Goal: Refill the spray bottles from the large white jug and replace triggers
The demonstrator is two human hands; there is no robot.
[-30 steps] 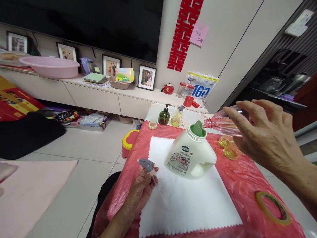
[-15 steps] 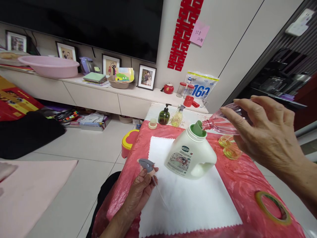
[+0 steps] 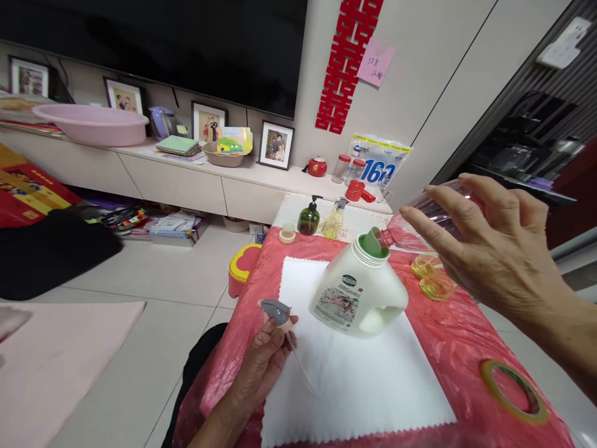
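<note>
One clear bottle (image 3: 407, 234), gripped by the right hand (image 3: 489, 252), lies nearly level above the table. Its neck points left, down into the one white jug (image 3: 359, 295). The left hand (image 3: 261, 367) pinches one spray head (image 3: 276, 310).

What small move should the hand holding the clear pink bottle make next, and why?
Probably tip the clear pink plastic bottle a little steeper. The right hand holds it nearly level, its neck at the green spout of the white plastic jug, and pink liquid seems to lie inside. The left hand holds only the grey spray head, so nothing steadies the jug.
</note>
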